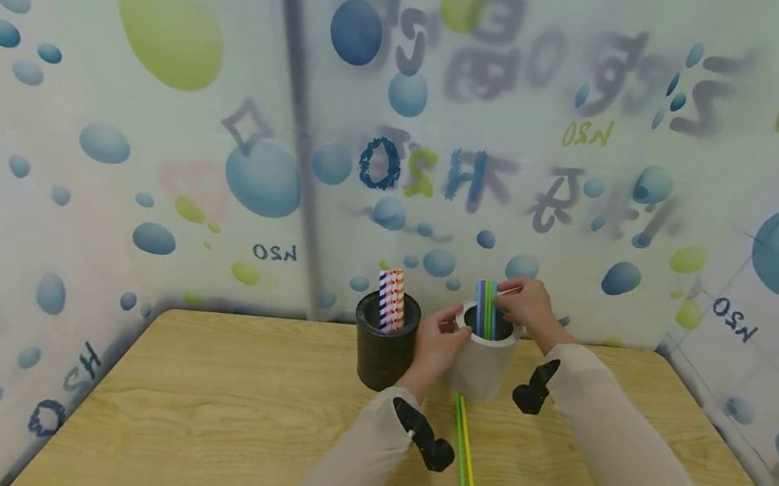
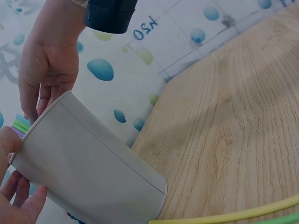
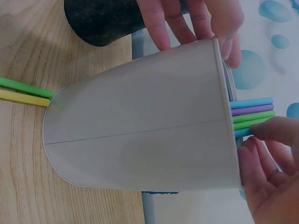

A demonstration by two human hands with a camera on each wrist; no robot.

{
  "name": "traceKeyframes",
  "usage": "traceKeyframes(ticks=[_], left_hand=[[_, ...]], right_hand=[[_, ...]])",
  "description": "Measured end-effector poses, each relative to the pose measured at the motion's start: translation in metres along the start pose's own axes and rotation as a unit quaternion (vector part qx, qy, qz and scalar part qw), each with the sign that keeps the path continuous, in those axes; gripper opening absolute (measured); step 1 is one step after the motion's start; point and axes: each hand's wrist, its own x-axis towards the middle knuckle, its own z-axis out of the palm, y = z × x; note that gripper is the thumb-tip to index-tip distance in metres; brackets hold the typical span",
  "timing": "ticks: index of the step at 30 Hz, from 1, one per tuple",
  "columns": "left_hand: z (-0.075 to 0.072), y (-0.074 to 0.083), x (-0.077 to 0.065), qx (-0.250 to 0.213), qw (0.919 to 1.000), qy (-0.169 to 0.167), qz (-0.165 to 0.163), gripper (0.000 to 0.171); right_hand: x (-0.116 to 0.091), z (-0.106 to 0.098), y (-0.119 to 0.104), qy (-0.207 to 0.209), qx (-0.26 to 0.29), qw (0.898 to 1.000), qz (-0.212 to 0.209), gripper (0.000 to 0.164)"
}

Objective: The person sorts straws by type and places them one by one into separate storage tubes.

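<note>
A light grey pen-holder-like cup (image 1: 481, 374) stands on the table with several coloured drinking straws (image 1: 485, 307) upright in it, blue, purple and green. My left hand (image 1: 437, 344) grips the cup's rim from the left; in the right wrist view, its fingers (image 3: 180, 23) lie along the outer wall. At the opposite side of the opening, my right hand (image 1: 528, 305) pinches the straws near their tops. Its thumb presses a blue straw (image 3: 244, 132), while its other fingers curl by the rim.
To the left stands a black cup (image 1: 384, 360) holding several patterned straws (image 1: 391, 300). A long green straw (image 1: 461, 467) and a yellow straw (image 1: 471, 472) lie on the wooden table (image 1: 229, 418) before the grey cup. A printed wall covering (image 1: 192, 130) rises behind the table.
</note>
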Motion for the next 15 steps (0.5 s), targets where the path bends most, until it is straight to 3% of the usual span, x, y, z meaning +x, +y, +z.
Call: traceKeyframes(ticks=[9, 15], left_hand=[[0.001, 0.000, 0.000, 0.003, 1.0000, 0.001, -0.005, 0.038], [0.000, 0.000, 0.000, 0.003, 1.0000, 0.003, 0.003, 0.038]], right_hand=[[-0.003, -0.006, -0.001, -0.014, 0.017, 1.000, 0.012, 0.035], [-0.011, -0.011, -0.004, -0.041, 0.016, 0.999, -0.012, 0.036]])
